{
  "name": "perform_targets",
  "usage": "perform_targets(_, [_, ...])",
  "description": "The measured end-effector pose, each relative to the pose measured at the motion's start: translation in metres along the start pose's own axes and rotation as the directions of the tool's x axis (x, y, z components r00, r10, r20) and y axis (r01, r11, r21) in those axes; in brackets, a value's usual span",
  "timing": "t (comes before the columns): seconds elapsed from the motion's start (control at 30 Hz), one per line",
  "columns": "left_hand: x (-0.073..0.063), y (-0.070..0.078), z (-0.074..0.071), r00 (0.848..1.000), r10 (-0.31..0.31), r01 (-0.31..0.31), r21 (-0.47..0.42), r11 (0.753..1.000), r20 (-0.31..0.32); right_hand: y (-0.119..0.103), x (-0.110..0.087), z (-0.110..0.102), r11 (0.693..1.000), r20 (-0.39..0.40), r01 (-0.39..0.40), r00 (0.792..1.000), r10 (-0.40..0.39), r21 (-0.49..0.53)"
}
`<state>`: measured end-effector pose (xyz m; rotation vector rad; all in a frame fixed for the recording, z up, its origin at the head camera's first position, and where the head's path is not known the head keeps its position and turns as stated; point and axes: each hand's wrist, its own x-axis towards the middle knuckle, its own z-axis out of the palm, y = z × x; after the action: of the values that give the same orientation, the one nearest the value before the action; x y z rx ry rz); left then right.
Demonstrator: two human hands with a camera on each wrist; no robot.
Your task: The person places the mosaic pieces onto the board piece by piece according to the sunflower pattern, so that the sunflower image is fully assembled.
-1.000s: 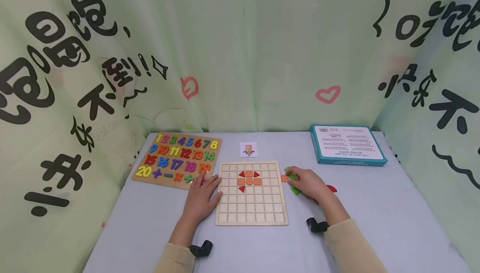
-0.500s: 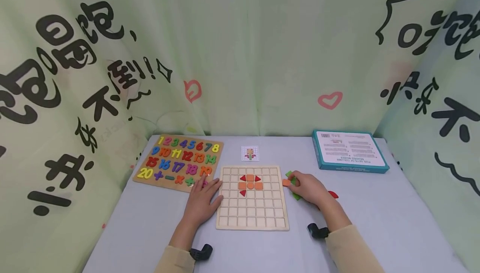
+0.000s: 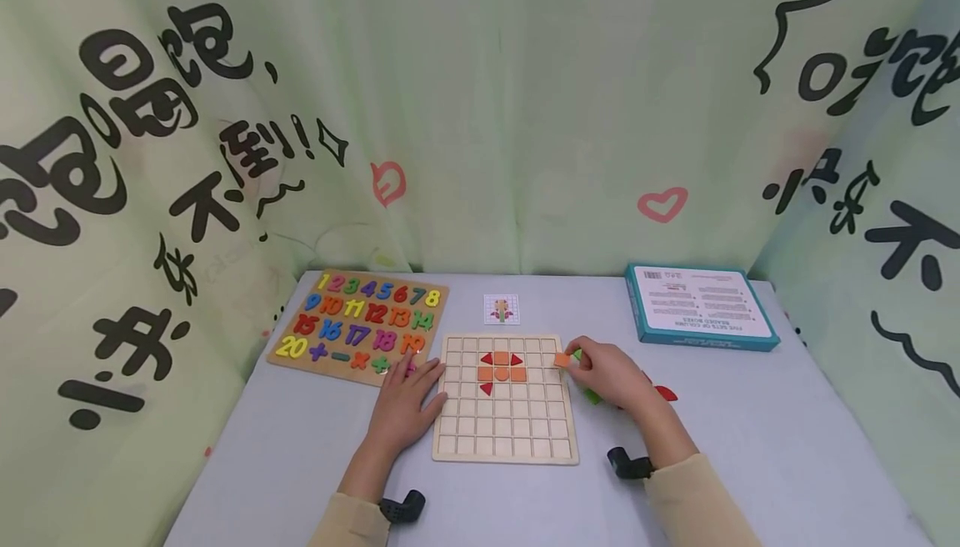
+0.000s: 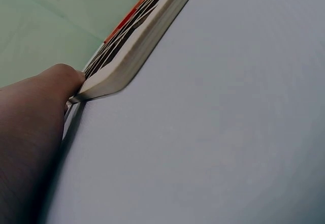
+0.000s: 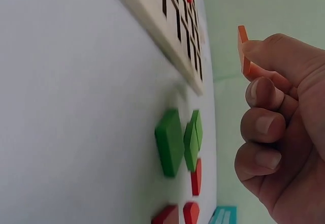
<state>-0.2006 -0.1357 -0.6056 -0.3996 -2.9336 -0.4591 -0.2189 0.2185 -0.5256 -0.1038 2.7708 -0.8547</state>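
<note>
Between thumb and index finger, my right hand [image 3: 609,372] pinches an orange square tile [image 5: 243,50], raised at the right edge of the wooden grid board [image 3: 506,439]. Several orange tiles [image 3: 501,358] and small red triangles [image 3: 487,389] lie in the board's upper cells. My left hand [image 3: 405,403] lies with fingers spread at the board's left edge; in the left wrist view its thumb [image 4: 63,79] touches the board's corner. Under and beside my right hand are green tiles [image 5: 170,142] and red pieces [image 5: 196,177] on the table.
A number puzzle board [image 3: 337,370] with colourful numerals stands at the back left, its near corner by my left fingers. Behind the grid board lies a small pattern card [image 3: 501,310]. A teal box [image 3: 705,307] sits at the back right.
My right hand has lifted the orange tile from beside the green pieces and brought it slightly left to the board's edge. The left hand stays in place; the head view has tilted slightly.
</note>
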Motion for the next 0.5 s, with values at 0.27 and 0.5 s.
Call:
perform_targets(0.27, [0.0, -0.002, 0.002, 1.0, 0.008, -0.008, -0.002, 1.0, -0.019, -0.027, 0.0, 0.023, 0.997, -0.017, 0.076, 0.997, -0.076, -0.016])
perform_targets(0.5, [0.0, -0.001, 0.001, 1.0, 0.004, -0.004, -0.002, 1.0, -0.001, -0.042, -0.002, 0.046, 0.994, 0.008, 0.112, 0.994, -0.112, -0.009])
